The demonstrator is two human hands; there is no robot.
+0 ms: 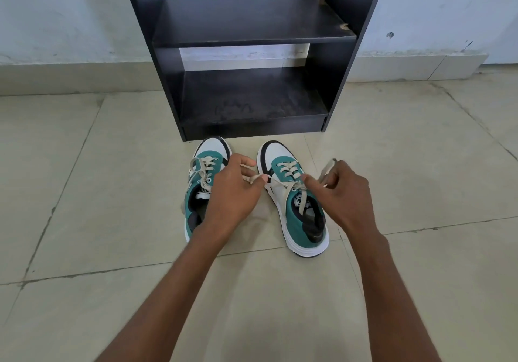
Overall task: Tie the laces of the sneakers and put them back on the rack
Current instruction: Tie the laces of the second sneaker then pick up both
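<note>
The dark rack (253, 29) is stood against the wall behind two sneakers (297, 193). Lace ends (283, 185) are pinched by left hand (234, 190) and right hand (346, 190), held apart.

Floor (84, 193): pale beige tiles, dark grout lines, scuffed. Black rack (246, 53) stands on floor against wall; two shelves visible, both bare, lower one dusty. Left sneaker (208, 160) and right sneaker (297, 210), teal/white/black, rest on floor side by side, toes toward rack, just in front of its base, not touching it.
</note>
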